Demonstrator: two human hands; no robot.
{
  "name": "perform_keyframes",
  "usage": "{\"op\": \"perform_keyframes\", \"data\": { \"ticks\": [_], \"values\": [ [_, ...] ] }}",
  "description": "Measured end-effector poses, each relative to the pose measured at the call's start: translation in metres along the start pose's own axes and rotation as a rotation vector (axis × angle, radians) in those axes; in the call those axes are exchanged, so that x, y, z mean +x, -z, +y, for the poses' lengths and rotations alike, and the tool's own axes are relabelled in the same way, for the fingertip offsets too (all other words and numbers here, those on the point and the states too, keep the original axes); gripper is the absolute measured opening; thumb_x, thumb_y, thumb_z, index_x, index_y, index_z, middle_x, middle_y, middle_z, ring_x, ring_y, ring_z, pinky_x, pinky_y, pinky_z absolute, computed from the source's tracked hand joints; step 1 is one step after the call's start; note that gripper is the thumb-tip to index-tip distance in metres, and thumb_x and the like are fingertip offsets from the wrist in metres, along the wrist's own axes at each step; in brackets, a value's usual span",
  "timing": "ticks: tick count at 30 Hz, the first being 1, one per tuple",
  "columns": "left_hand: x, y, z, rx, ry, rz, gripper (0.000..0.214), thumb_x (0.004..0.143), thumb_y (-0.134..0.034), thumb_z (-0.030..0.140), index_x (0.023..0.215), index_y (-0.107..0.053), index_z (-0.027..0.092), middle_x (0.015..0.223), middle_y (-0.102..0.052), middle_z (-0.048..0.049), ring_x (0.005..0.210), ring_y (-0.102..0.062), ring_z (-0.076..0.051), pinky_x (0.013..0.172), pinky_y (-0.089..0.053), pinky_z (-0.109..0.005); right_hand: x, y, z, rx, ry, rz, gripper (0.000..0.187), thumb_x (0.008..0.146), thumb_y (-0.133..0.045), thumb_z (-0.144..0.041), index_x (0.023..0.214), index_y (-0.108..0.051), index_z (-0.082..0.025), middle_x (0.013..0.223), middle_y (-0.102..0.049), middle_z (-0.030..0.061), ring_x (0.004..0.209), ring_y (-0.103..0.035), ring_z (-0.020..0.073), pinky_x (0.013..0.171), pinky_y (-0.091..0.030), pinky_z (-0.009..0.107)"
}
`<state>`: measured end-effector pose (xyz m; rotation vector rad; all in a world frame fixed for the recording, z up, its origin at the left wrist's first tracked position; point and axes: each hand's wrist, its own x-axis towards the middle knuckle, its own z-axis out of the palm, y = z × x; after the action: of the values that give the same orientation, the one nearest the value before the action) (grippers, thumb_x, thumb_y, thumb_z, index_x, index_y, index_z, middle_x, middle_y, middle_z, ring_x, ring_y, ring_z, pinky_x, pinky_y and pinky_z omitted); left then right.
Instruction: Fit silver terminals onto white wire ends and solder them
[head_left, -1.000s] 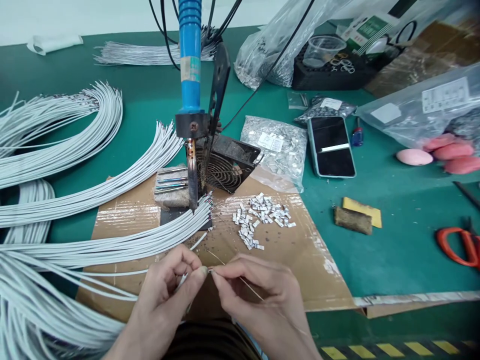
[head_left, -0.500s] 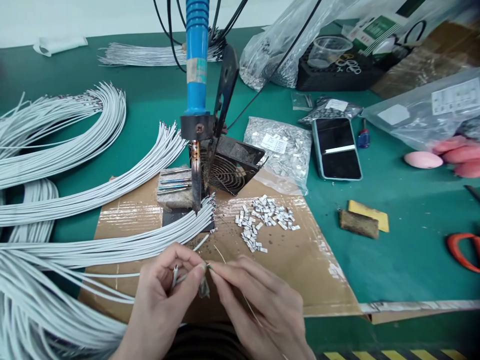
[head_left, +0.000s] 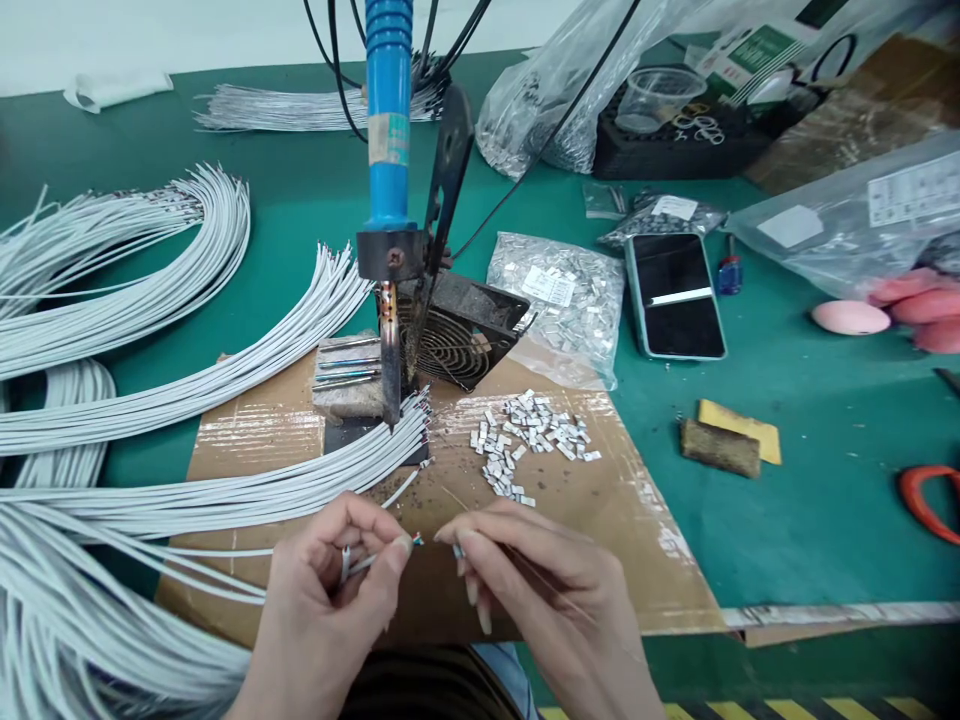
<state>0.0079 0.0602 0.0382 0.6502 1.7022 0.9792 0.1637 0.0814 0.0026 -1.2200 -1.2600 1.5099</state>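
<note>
My left hand (head_left: 334,585) is closed in a pinch on the end of a thin white cable (head_left: 225,552) whose stripped tip pokes out past thumb and forefinger. My right hand (head_left: 536,580) sits just right of it, fingers pinched on a small metal piece and a thin solder wire (head_left: 559,590). Both hands hover over a brown cardboard sheet (head_left: 600,540). Just beyond them lie a fan of white cables (head_left: 247,490) and a pile of small silver terminals (head_left: 525,440). A blue-handled soldering iron (head_left: 388,150) stands clamped upright, tip down.
A small black fan (head_left: 457,335) sits behind the iron. Bags of metal parts (head_left: 559,295), a phone (head_left: 675,295), a sponge block (head_left: 720,447), orange-handled scissors (head_left: 926,495) and pink pads (head_left: 847,317) lie on the green table to the right. More white cable bundles (head_left: 112,290) fill the left.
My hands have drawn slightly apart: the right hand shifted right and away from the cable tip. The view shifted a little.
</note>
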Motion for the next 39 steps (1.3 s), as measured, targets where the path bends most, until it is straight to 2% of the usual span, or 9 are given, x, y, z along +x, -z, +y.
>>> {"op": "perform_keyframes", "data": {
  "ticks": [6,11,16,22,27,30,33,36,39],
  "values": [
    [0.000,-0.001,-0.001,0.003,-0.009,0.005,0.018,0.071,-0.076,0.031,0.066,-0.067,0.016,0.050,-0.053,0.0061,0.044,-0.038,-0.005,0.046,-0.027,-0.015,-0.002,-0.011,-0.003,0.190,-0.201,0.054,0.010,0.084,-0.081,-0.032,0.081,-0.087,-0.025,0.064,-0.064,-0.0009,0.049,-0.058,0.0072,0.046,-0.046,0.016],
    [0.000,-0.002,-0.003,-0.006,-0.020,0.024,0.016,0.070,-0.077,0.030,0.066,-0.069,0.017,0.053,-0.057,0.0048,0.047,-0.042,-0.006,0.047,-0.031,-0.014,-0.003,-0.015,-0.003,0.158,-0.172,0.058,0.007,0.083,-0.081,-0.029,0.082,-0.087,-0.025,0.063,-0.064,-0.0014,0.048,-0.057,0.0077,0.046,-0.047,0.017],
    [-0.001,-0.002,-0.005,-0.002,-0.065,0.012,0.014,0.071,-0.077,0.027,0.066,-0.070,0.016,0.054,-0.058,0.0048,0.050,-0.043,-0.006,0.048,-0.033,-0.014,-0.003,-0.009,0.001,-0.052,0.043,0.032,0.011,0.089,-0.076,-0.021,0.086,-0.085,-0.026,0.062,-0.065,-0.0032,0.048,-0.058,0.0075,0.046,-0.046,0.016],
    [0.000,-0.003,-0.005,-0.141,0.030,-0.016,0.019,0.070,-0.082,0.029,0.067,-0.068,0.017,0.053,-0.057,0.0061,0.046,-0.045,-0.005,0.046,-0.035,-0.013,-0.007,-0.009,0.005,-0.258,0.352,0.037,0.020,0.090,-0.071,-0.007,0.095,-0.079,-0.025,0.073,-0.072,-0.0028,0.058,-0.066,0.0097,0.054,-0.053,0.019],
    [0.002,-0.001,-0.007,-0.215,0.072,-0.057,0.022,0.068,-0.086,0.028,0.066,-0.068,0.016,0.053,-0.058,0.0057,0.046,-0.043,-0.004,0.046,-0.034,-0.012,-0.008,-0.004,0.008,-0.539,0.721,0.092,0.033,0.088,-0.065,0.005,0.110,-0.073,-0.018,0.083,-0.077,0.0040,0.069,-0.070,0.0154,0.067,-0.062,0.026],
    [0.002,0.000,-0.006,-0.205,0.086,-0.087,0.023,0.067,-0.087,0.027,0.065,-0.067,0.015,0.051,-0.056,0.0062,0.046,-0.043,-0.004,0.046,-0.033,-0.012,-0.006,0.006,0.008,-0.662,0.845,-0.008,0.030,0.090,-0.063,0.004,0.114,-0.071,-0.011,0.087,-0.079,0.0095,0.073,-0.072,0.0190,0.070,-0.063,0.030],
    [0.001,0.001,-0.005,-0.190,0.090,-0.098,0.022,0.069,-0.086,0.027,0.065,-0.067,0.016,0.053,-0.056,0.0062,0.047,-0.044,-0.005,0.047,-0.035,-0.013,-0.004,0.012,0.007,-0.530,0.734,-0.051,0.029,0.089,-0.065,0.004,0.110,-0.074,-0.014,0.087,-0.078,0.0075,0.073,-0.071,0.0166,0.070,-0.062,0.027],
    [0.001,0.001,-0.004,-0.175,0.077,-0.085,0.021,0.070,-0.084,0.028,0.067,-0.067,0.016,0.054,-0.057,0.0059,0.049,-0.046,-0.006,0.049,-0.038,-0.014,-0.005,0.008,0.009,-0.309,0.502,0.042,0.031,0.087,-0.069,0.002,0.104,-0.079,-0.023,0.079,-0.075,-0.0003,0.065,-0.068,0.0117,0.063,-0.058,0.021],
    [0.001,0.001,-0.003,-0.151,0.067,-0.082,0.021,0.072,-0.083,0.029,0.068,-0.066,0.017,0.054,-0.055,0.0068,0.048,-0.045,-0.006,0.049,-0.039,-0.015,-0.006,-0.001,0.011,-0.099,0.263,0.080,0.027,0.087,-0.074,-0.007,0.095,-0.085,-0.031,0.070,-0.072,-0.0030,0.055,-0.063,0.0096,0.050,-0.050,0.018]
  ]
}}
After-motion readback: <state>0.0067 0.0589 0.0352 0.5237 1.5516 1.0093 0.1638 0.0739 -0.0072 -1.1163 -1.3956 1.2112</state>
